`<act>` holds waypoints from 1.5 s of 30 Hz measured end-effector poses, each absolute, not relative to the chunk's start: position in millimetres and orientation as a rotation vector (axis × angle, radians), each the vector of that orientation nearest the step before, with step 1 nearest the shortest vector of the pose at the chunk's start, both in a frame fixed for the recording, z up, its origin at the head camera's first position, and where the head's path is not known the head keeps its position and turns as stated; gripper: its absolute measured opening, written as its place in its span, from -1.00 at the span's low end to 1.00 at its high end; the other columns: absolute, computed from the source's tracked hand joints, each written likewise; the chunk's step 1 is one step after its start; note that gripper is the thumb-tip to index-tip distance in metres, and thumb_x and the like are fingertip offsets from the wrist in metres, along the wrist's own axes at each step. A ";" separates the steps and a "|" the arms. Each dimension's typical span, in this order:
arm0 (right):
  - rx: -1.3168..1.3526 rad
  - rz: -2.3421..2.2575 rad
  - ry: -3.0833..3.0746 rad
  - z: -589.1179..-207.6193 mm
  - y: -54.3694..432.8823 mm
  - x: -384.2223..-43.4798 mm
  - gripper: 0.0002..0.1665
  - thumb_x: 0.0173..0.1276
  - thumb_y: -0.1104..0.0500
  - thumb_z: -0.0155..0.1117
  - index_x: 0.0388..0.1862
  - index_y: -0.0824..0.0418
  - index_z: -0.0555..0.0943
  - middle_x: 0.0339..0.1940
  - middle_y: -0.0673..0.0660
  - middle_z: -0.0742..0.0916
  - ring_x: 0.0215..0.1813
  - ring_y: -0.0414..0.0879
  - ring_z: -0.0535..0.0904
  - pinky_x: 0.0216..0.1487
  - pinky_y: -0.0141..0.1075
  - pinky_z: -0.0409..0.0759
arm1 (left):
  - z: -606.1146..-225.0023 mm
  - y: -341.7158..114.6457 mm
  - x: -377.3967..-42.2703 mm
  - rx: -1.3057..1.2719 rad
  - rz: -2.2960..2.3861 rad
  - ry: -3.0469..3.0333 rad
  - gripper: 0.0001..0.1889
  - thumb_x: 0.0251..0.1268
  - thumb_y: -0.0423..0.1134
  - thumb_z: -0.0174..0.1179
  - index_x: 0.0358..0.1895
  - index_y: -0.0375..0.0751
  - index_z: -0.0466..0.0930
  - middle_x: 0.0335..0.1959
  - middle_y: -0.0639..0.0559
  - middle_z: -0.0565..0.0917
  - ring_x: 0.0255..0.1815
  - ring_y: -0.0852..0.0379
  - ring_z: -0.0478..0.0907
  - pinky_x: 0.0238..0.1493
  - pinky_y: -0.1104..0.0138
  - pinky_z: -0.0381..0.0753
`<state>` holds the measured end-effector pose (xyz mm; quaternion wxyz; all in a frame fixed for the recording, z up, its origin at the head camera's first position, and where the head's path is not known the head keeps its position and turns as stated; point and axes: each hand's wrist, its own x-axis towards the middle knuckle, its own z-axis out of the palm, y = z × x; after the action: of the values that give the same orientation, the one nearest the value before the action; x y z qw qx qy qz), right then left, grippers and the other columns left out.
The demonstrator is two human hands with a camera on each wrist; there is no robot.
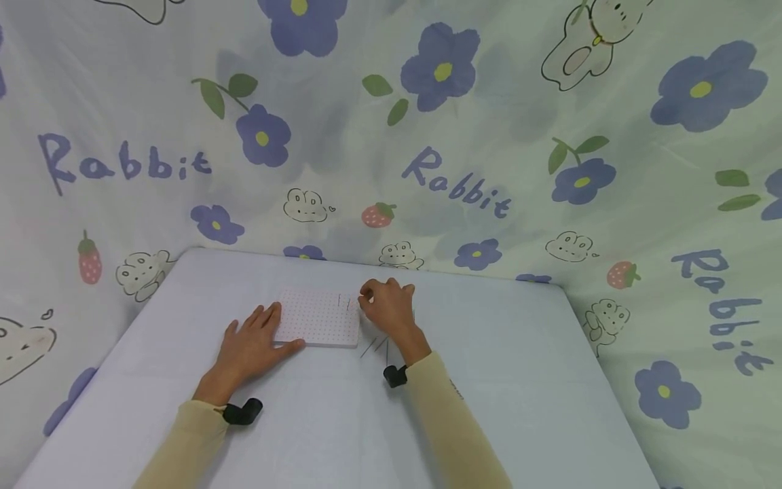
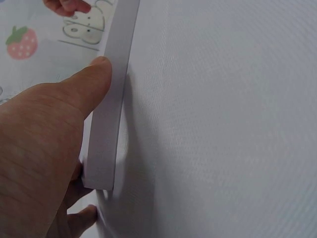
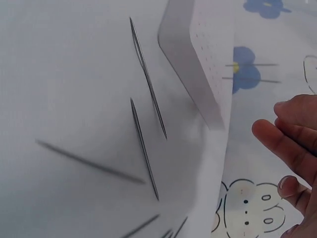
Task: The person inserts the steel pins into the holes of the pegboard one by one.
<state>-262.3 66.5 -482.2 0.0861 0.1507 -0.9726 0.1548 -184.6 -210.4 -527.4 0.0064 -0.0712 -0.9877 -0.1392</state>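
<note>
A white board dotted with small holes lies on the table, with two thin metal needles standing upright near its far right corner. My left hand holds the board's near left corner, thumb along the front side and fingers at the left side. Just past the board's right edge hovers my right hand. Its thumb and forefinger are close together, and the right wrist view shows nothing between them. Several loose needles lie on the table beside the board, below the right hand.
The white-covered table extends around the board on all sides. Behind it hangs a curtain printed with flowers and rabbits. A black wrist camera is strapped at the left wrist, and another at the right.
</note>
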 end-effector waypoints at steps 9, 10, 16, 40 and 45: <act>0.373 0.510 -2.891 -476.5 91.7 -265.2 -0.78 0.43 -0.08 0.31 -0.07 -0.06 0.73 -0.22 -0.20 0.79 -0.15 -0.15 0.53 -0.10 -0.05 0.27 | -528.3 -210.7 -185.4 -0.224 -0.443 -3.093 0.15 0.24 0.52 0.05 0.55 -0.44 0.07 0.56 -0.36 0.18 0.55 -0.41 0.05 0.36 -0.47 -0.07; 0.367 0.511 -2.893 -477.0 94.8 -265.5 -0.78 0.43 -0.09 0.31 -0.06 -0.06 0.73 -0.21 -0.20 0.79 -0.15 -0.15 0.53 -0.11 -0.05 0.26 | -528.1 -210.7 -185.5 -0.225 -0.442 -3.094 0.16 0.23 0.52 0.05 0.55 -0.44 0.07 0.55 -0.36 0.18 0.55 -0.41 0.06 0.36 -0.48 -0.07; 0.336 0.536 -2.876 -481.3 113.0 -267.1 -0.76 0.44 -0.10 0.30 -0.04 -0.06 0.73 -0.21 -0.20 0.79 -0.17 -0.14 0.52 -0.13 -0.06 0.24 | -527.1 -210.7 -185.6 -0.231 -0.430 -3.098 0.17 0.23 0.55 0.02 0.55 -0.44 0.07 0.56 -0.36 0.18 0.55 -0.41 0.06 0.36 -0.47 -0.06; 0.170 0.637 -2.870 -488.8 170.0 -254.2 -0.74 0.42 -0.07 0.30 -0.05 0.02 0.74 -0.21 -0.11 0.80 -0.09 -0.05 0.57 -0.02 0.06 0.27 | -525.0 -210.6 -185.4 -0.228 -0.444 -3.113 0.16 0.25 0.53 0.02 0.55 -0.45 0.05 0.56 -0.37 0.16 0.55 -0.42 0.04 0.36 -0.47 -0.06; 0.170 0.619 -2.860 -492.4 175.3 -252.8 -0.75 0.40 -0.06 0.33 -0.08 0.03 0.75 -0.24 -0.10 0.81 -0.13 -0.05 0.57 -0.07 0.05 0.28 | -526.4 -210.3 -186.0 -0.232 -0.437 -3.110 0.16 0.25 0.54 0.00 0.56 -0.44 0.05 0.56 -0.37 0.15 0.55 -0.42 0.04 0.36 -0.47 -0.06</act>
<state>-252.8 175.3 -492.4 0.1049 0.0577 -0.9703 0.2102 -186.0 -210.3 -526.4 -0.0040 -0.0738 -0.9876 -0.1389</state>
